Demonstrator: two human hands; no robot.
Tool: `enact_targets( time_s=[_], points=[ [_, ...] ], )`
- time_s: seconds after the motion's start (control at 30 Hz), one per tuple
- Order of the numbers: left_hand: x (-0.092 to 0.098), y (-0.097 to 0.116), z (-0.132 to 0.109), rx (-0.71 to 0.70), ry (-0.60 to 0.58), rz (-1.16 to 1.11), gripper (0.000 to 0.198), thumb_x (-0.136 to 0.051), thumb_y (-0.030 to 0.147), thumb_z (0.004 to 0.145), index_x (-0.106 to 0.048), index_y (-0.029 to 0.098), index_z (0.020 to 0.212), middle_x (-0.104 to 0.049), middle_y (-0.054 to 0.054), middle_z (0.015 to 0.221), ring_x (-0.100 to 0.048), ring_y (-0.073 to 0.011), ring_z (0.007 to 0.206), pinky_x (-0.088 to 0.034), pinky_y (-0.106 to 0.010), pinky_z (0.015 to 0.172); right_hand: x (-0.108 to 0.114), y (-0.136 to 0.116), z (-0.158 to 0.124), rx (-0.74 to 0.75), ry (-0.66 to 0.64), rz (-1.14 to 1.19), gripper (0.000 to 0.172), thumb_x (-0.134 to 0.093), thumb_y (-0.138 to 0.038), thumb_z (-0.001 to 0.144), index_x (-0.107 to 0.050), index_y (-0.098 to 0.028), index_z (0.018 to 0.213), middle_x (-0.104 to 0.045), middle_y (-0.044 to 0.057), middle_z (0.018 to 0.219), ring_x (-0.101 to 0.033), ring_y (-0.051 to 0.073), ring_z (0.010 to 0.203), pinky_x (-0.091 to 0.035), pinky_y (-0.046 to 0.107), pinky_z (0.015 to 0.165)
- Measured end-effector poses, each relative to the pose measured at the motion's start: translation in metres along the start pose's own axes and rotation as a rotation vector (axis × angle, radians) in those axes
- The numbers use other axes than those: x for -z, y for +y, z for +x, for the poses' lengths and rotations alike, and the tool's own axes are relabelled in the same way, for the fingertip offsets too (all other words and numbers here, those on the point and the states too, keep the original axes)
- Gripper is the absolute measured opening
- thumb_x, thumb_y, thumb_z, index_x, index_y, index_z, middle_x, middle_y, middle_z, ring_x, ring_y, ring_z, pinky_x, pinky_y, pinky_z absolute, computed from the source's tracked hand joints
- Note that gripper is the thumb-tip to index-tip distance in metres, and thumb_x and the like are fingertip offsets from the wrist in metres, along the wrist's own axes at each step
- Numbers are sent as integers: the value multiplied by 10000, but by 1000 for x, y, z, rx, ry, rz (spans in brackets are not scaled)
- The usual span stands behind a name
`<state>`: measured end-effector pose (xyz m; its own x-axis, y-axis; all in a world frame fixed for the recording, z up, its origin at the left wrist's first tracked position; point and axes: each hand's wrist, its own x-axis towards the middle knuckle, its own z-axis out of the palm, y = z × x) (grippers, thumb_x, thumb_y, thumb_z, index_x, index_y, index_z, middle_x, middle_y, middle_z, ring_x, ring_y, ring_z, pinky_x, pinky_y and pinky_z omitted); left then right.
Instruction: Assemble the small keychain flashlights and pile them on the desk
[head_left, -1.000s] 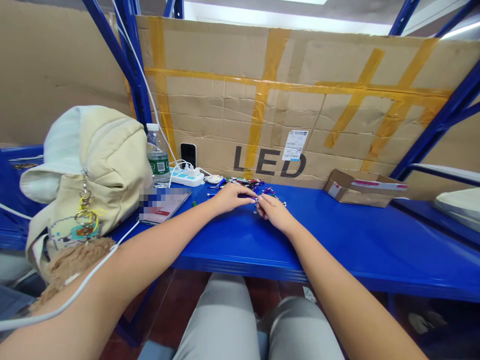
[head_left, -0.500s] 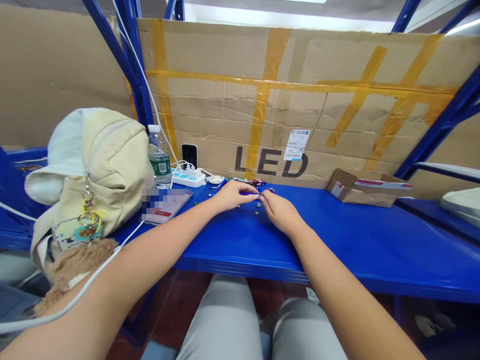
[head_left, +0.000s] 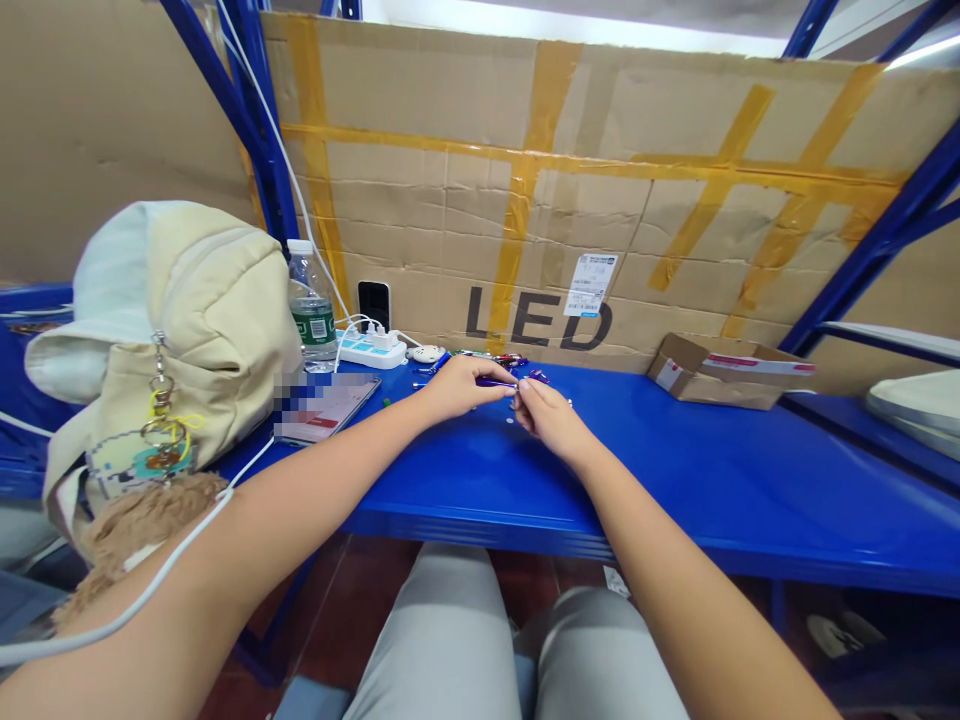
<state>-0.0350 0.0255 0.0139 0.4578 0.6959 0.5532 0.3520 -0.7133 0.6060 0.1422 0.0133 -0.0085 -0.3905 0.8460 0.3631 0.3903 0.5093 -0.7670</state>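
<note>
The blue tabletop point(head_left: 690, 470) spreads beneath the left hand point(head_left: 456, 388) and right hand point(head_left: 549, 412), which are close together. Coloured pieces point(head_left: 511, 360) lie just beyond them, probably for easy reach. Between them, a slim purple rod point(head_left: 495, 382): left grips it, right pinches its end, perhaps for steadiness.

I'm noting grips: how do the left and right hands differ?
The left hand holds the slim purple rod along its length; the right hand has its fingertips at the rod's right end. The left hand's fingers reach rightward, while the right hand's lower fingers curl in. Both are bare.
</note>
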Motion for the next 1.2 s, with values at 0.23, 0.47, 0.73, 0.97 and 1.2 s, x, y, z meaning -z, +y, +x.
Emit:
enact_targets(
  time_s=[0.23, 0.47, 0.73, 0.97, 1.2],
  points=[
    [0, -9, 2, 205, -28, -201, 289, -679, 303, 715, -687, 116, 936, -700, -84, 931, -632, -171, 879, -482, -293, 808, 7, -7, -4, 132, 78, -761, 241, -293, -369, 924, -471, -219, 862, -606, 74, 838, -522, 184, 693, -277, 268, 582],
    [4, -7, -1, 224, -114, -204, 285, -655, 318, 735, -689, 123, 940, -700, -82, 907, -634, -155, 792, -484, -246, 656, 7, -10, -6, 165, 17, -819, 219, -308, -302, 928, -501, -214, 873, -639, 80, 876, -554, 184, 742, -288, 262, 600],
    [2, -5, -1, 0, -68, 107, 239, -636, 318, 753, -701, 153, 912, -709, -46, 855, -637, -150, 785, -476, -257, 756, 5, 3, -2, 114, -14, -243, 335, -265, -378, 920, -416, -210, 672, -538, 0, 654, -492, 143, 650, -355, 257, 629],
    [-5, -9, 1, -23, -42, 146, 204, -621, 269, 764, -689, 166, 926, -706, -42, 922, -639, -157, 860, -475, -256, 794, 13, 4, 3, 61, 40, -267, 296, -363, -362, 875, -474, -196, 656, -540, -9, 637, -491, 135, 642, -358, 257, 626],
    [-8, -18, 2, 91, -6, 117, 211, -629, 262, 746, -683, 140, 910, -703, -64, 916, -640, -176, 871, -483, -294, 823, 9, 8, 5, -15, 42, -266, 261, -388, -339, 854, -510, -191, 677, -569, 0, 619, -501, 135, 608, -368, 262, 611]
  ],
)
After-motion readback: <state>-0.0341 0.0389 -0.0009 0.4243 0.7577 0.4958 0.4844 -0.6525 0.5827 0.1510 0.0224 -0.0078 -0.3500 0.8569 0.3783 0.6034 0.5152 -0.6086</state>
